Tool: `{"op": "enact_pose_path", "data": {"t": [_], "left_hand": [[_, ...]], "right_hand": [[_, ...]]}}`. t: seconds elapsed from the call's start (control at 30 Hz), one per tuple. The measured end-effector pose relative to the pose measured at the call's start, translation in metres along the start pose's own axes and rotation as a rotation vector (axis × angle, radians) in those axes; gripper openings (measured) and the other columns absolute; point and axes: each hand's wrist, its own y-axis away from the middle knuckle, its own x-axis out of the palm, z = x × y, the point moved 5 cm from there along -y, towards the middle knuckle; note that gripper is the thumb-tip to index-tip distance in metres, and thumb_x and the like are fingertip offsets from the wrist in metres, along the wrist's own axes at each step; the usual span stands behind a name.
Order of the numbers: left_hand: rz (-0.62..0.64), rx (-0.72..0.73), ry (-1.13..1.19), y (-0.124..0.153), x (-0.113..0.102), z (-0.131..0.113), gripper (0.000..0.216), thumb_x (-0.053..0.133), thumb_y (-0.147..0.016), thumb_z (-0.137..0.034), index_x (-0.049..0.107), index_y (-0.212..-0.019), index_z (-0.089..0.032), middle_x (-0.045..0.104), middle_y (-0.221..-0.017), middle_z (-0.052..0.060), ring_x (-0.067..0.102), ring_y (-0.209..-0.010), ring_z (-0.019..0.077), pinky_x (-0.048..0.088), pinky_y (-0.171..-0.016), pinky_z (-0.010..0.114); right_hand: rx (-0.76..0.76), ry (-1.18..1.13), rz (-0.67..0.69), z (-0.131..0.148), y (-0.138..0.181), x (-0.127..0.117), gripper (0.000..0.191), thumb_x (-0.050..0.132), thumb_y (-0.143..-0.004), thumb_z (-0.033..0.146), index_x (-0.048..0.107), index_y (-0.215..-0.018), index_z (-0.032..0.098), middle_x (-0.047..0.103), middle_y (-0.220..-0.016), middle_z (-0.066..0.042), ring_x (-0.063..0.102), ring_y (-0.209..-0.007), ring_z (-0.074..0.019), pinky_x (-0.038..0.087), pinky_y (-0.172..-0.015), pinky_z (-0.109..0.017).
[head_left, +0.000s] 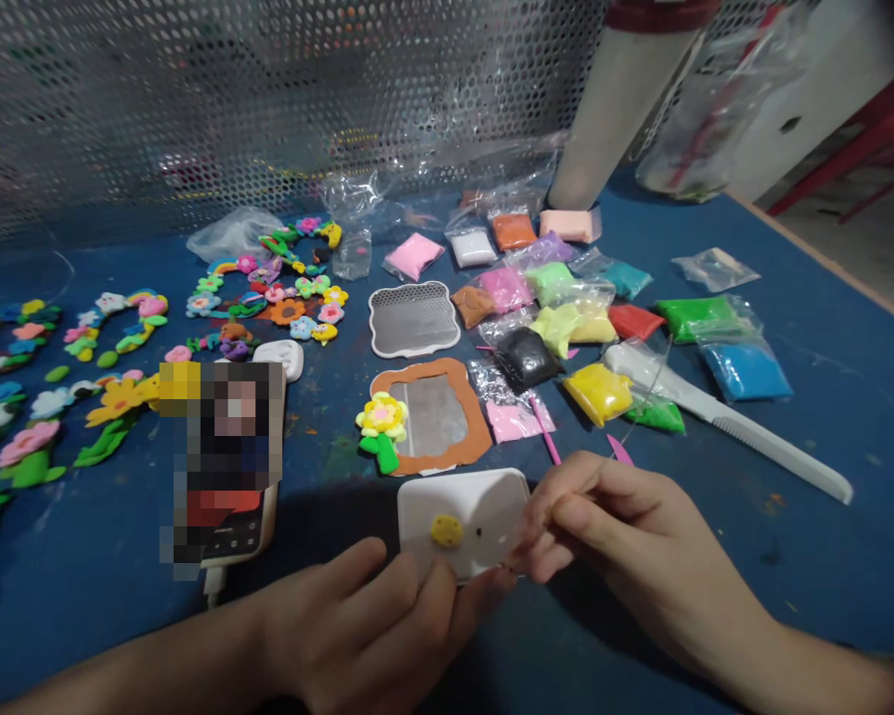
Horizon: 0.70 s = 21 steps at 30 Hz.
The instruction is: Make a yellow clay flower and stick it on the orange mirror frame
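Observation:
My left hand (387, 621) is closed at the near edge of a white rounded rectangular plate (421, 494), its fingertips close to my right hand's. Thumb and fingers pressed together, my right hand (603, 511) is by the plate's right end. Whatever is pinched between the fingertips is too small or hidden to make out. On the plate lie a flattened yellow clay piece (445, 530) with small marks and a tiny black bit (479, 532). Just beyond stands a mirror with a brown clay border (477, 422) and a clay flower (382, 419) on its left.
Bags of coloured clay, including black (525, 357) and yellow (597, 390), spread behind my right hand. A white comb (745, 437), pink tool (543, 429) and another mirror (415, 320) lie nearby. Left are a phone (230, 536) and clay-decorated pieces (115, 318); a tumbler (618, 109) stands behind.

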Motion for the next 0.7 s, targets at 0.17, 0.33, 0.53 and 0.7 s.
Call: {"op": "enact_pose_path", "data": {"t": [0.17,0.33,0.53,0.7], "left_hand": [[0.033,0.215,0.015,-0.002,-0.001,-0.002,0.024,0.068,-0.076,-0.015,0.068,-0.099,-0.018,0.066,-0.078,-0.007,0.055,-0.075,0.0085,0.04,-0.05,0.026],[0.043,-0.099,0.027,0.0,0.002,-0.003,0.025,0.07,-0.073,-0.008,0.068,-0.096,-0.019,0.067,-0.075,-0.008,0.056,-0.074,0.0097,0.044,-0.059,0.029],[0.024,0.259,-0.022,-0.001,-0.002,0.001,0.026,0.069,-0.075,-0.015,0.069,-0.1,-0.02,0.064,-0.081,-0.007,0.056,-0.073,0.0075,0.041,-0.049,0.023],[0.108,0.196,0.019,-0.002,-0.007,0.014,0.023,0.064,-0.08,-0.014,0.066,-0.103,-0.015,0.065,-0.087,-0.003,0.057,-0.071,0.0084,0.045,-0.054,0.021]], "right_hand": [[0.031,-0.006,-0.015,-0.002,-0.001,-0.002,0.014,0.062,-0.083,0.027,0.068,-0.074,0.018,0.071,-0.068,-0.002,0.068,-0.063,-0.0103,0.055,-0.06,-0.017],[0.065,-0.027,-0.056,-0.003,-0.002,-0.004,0.016,0.065,-0.08,0.03,0.067,-0.072,0.017,0.071,-0.068,-0.003,0.068,-0.061,-0.0114,0.056,-0.059,-0.02],[0.045,-0.005,-0.083,0.0,-0.003,-0.004,0.017,0.065,-0.081,0.031,0.067,-0.071,0.017,0.069,-0.069,-0.003,0.066,-0.062,-0.0102,0.052,-0.059,-0.019],[-0.065,0.112,-0.119,0.002,-0.006,-0.008,0.021,0.066,-0.08,0.03,0.064,-0.064,0.017,0.056,-0.054,0.002,0.052,-0.053,-0.0083,0.041,-0.053,-0.02]]}}
